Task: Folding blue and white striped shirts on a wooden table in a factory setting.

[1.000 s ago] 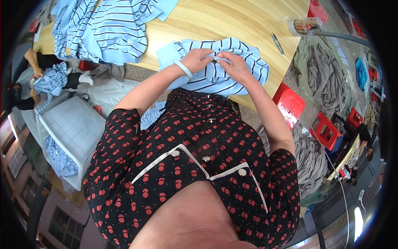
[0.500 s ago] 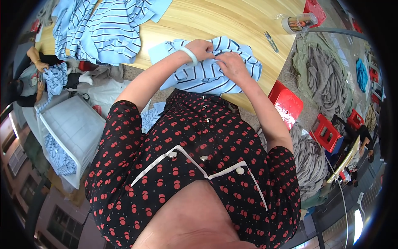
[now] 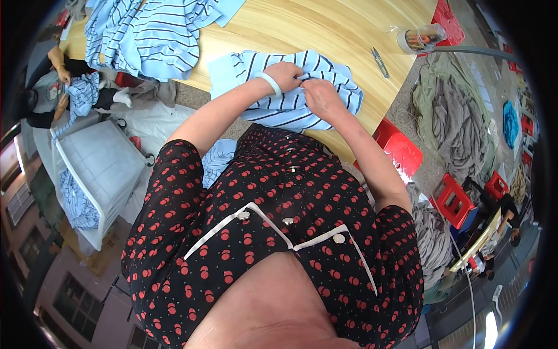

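1. A black dress with red dots (image 3: 273, 232) was seen nearest the camera, with both bare forearms stretched away from it toward the counter (image 3: 325, 29).
2. The left hand (image 3: 286, 75), with a pale band at its wrist, was laid on a striped shirt (image 3: 290, 87); its grip was closed on a fold of the cloth.
3. The right hand (image 3: 321, 98) was set just beside the left, touching it, and its grip was likewise pinched narrow on the same fold.
4. The striped shirt was found bunched at the near edge of the counter, partly hanging over it.
5. Red stools (image 3: 401, 151) were seen below the counter edge, to the right.
6. Snips (image 3: 380, 61) were laid on the counter beyond the shirt, to its right.
7. A clear jar (image 3: 423, 38) was lying near the counter's far right edge.
8. A pile of striped cloth (image 3: 151, 35) was spread over the far left of the counter, well apart from the hands.
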A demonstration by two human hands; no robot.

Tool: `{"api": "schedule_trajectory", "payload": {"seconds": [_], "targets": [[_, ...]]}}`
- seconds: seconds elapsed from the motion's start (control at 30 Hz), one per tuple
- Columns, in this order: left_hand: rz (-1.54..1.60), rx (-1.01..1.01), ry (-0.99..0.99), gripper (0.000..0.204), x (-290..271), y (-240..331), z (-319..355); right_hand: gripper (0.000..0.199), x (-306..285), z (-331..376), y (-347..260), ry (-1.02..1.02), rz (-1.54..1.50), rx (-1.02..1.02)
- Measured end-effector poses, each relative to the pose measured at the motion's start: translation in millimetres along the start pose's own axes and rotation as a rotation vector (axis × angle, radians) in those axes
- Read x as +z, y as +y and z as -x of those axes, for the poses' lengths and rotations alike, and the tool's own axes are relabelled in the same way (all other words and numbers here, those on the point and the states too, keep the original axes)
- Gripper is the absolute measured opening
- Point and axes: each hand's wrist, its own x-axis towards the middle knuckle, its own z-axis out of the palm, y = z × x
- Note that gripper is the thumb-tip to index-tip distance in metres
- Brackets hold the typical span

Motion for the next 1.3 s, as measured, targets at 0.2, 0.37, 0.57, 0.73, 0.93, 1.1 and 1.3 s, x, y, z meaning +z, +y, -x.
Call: {"api": "schedule_trajectory", "payload": {"seconds": [0.2,0.37,0.57,0.73,0.93,1.1,1.3], "targets": [[0.657,-0.22,-0.007,0.023,-23,6,6,0.016,-26,-8,-6,0.013,-0.112,0.094],[0.661,-0.253,-0.012,0.024,-30,20,9,0.02,-32,-10,-4,-0.025,-0.213,0.172],[0.67,-0.404,-0.184,0.022,-23,15,13,0.019,-34,-6,-7,-0.063,-0.272,0.229],[0.521,-0.384,-0.092,0.023,-17,21,13,0.019,-29,-4,-6,-0.004,-0.291,0.245],[0.657,-0.464,0.048,0.024,-9,27,16,0.018,-26,-6,-9,0.06,-0.327,0.341],[0.815,-0.55,0.072,0.028,-14,30,16,0.015,-18,-9,-7,0.183,-0.366,0.347],[0.715,-0.485,0.096,0.027,-7,17,10,0.01,-9,-12,7,0.254,-0.115,-0.029]]}}
